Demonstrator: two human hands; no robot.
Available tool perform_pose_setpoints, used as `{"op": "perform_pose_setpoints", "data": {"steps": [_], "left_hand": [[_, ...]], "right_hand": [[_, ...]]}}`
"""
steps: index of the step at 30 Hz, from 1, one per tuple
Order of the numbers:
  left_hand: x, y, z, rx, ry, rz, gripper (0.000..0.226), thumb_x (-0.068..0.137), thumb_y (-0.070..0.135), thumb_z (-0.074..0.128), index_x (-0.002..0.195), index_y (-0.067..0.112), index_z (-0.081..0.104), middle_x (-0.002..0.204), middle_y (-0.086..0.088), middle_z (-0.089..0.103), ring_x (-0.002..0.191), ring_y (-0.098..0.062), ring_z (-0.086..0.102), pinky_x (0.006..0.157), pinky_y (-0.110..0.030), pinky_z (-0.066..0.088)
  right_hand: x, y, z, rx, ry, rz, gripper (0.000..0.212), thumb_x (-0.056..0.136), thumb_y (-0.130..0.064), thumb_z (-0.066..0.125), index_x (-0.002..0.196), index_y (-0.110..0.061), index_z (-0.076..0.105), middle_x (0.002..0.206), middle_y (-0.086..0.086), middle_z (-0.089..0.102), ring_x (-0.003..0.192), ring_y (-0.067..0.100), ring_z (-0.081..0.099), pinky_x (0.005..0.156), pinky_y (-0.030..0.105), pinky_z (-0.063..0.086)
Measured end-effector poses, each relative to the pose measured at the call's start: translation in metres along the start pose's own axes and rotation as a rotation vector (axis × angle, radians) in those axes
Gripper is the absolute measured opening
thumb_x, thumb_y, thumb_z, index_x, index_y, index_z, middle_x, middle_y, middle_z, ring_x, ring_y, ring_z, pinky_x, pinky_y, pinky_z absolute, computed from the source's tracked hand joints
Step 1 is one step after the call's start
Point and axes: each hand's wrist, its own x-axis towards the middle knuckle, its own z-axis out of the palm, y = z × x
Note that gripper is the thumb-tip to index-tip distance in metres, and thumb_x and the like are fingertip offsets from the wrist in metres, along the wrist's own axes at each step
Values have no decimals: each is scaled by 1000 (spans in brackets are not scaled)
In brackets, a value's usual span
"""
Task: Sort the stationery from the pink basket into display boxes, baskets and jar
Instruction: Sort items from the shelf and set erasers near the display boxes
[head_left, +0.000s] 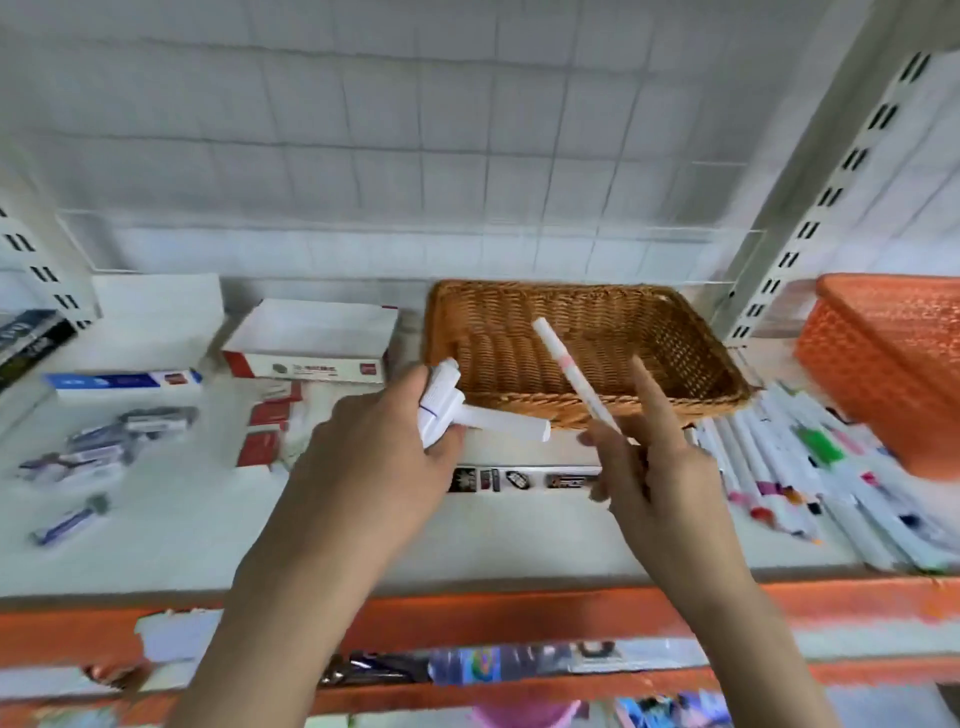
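Sorting step: left hand (363, 457) clutches white markers (467, 415); right hand (649, 467) pinches 1 marker (574, 376) over wicker basket (691, 364) at 12 o'clock. Next: lower, release inside.

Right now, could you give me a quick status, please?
Left hand grips white markers. Right hand pinches one marker over wicker basket. Nothing blocking.

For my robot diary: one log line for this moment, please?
left hand: holds white markers | right hand: pinches one marker | wicker basket: empty
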Motion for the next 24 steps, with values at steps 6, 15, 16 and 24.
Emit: {"op": "perform_pose_setpoints", "data": {"steps": [6, 15, 16, 24], "left_hand": [[-13, 100, 59, -46, -79, 92, 29, 88, 45, 54, 82, 37, 27, 78, 3, 51, 72, -21, 48, 57, -32, 36], [-17, 142, 105, -42, -164, 50, 21, 87, 36, 52, 85, 35, 32, 80, -1, 50, 69, -24, 47, 57, -32, 37], [-17, 145, 108, -40, -163, 43, 19, 88, 34, 52, 85, 33, 33, 79, -2, 50, 68, -23, 47, 57, -31, 36], [-18, 152, 117, 13, -151, 29, 22, 90, 33, 52, 93, 32, 30, 72, 4, 43, 63, -19, 45, 52, -28, 35]], "right_hand": [[-11, 74, -86, -202, 193, 175, 33, 86, -22, 47, 111, -7, 62, 50, -2, 51, 43, 18, 48, 45, 28, 31], [-24, 145, -111, -458, 60, 214, 48, 87, -38, 36, 101, -6, 68, 102, 18, 62, 96, 41, 55, 84, 38, 33], [-23, 136, -116, -353, 89, 167, 46, 90, -40, 37, 99, -8, 69, 100, 12, 64, 94, 36, 55, 81, 36, 34], [-23, 101, -118, -118, -179, -81, 43, 88, -58, 39, 97, -25, 66, 62, -19, 50, 53, 3, 46, 45, 18, 34]]}}
